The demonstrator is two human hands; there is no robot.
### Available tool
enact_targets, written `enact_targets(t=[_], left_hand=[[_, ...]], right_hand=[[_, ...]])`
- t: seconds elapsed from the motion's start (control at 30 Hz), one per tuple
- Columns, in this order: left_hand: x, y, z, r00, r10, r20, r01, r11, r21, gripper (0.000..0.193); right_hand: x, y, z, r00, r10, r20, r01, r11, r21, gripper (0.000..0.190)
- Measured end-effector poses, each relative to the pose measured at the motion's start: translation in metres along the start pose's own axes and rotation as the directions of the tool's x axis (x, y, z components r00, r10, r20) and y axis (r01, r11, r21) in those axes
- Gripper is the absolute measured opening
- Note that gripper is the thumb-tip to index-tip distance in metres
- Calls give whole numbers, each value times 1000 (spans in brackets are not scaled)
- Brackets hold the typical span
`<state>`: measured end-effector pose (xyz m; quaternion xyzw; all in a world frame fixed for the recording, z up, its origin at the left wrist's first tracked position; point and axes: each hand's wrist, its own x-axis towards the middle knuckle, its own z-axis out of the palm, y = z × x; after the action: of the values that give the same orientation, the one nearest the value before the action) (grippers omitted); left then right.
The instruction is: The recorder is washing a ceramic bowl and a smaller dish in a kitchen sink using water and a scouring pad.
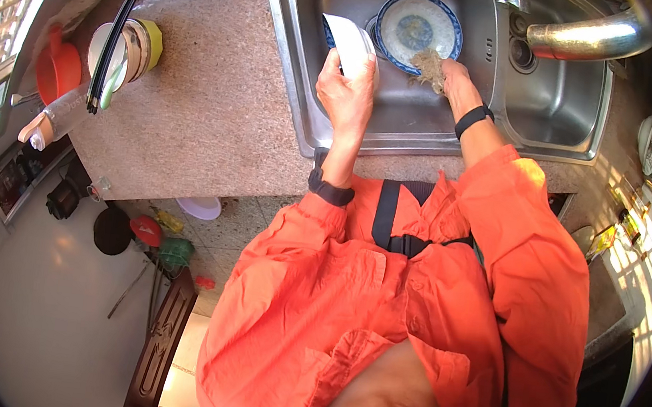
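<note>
My left hand [347, 94] grips a white bowl [352, 40] with a blue-patterned rim, tilted on its side above the sink's large basin. Fibrous tan scrubbing material [430, 69], perhaps a loofah, is in my right hand [459, 85]. It overlaps the near rim of a white dish [400, 28] with a blue patterned border and a blue motif at its centre. That dish lies in the stainless steel basin [414, 114], partly over the drain. The inside of the tilted bowl is mostly hidden from me.
A steel pipe-like spout [591, 42] reaches over the smaller basin [548, 102] at right. On the speckled counter [213, 82] to the left stand stacked bowls [132, 52] with black chopsticks [111, 49] across them, beside a red plastic dipper [58, 67].
</note>
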<state>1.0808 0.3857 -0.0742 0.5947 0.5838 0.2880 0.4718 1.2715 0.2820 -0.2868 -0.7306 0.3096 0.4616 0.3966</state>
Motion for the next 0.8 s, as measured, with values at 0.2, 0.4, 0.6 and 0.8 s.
enact_targets(t=[0.2,0.4,0.6,0.8], left_hand=[[2,-4,5,997,60,46,-73,915,397,27],[-9,-8,33,976,150,160,-211,847,488,22],[-19,-32,61,934,188,305,-335,761,555,8],[-32,-47,80,887,128,445,-411,659,629,8]], right_hand=[[-88,-29,-17,955,-155,254,155,988,18,19],[-157,-68,-76,898,-302,319,352,929,-112,16],[-183,-81,-119,865,-296,406,393,902,-179,25],[-191,-70,-137,875,-367,316,466,817,-340,26]])
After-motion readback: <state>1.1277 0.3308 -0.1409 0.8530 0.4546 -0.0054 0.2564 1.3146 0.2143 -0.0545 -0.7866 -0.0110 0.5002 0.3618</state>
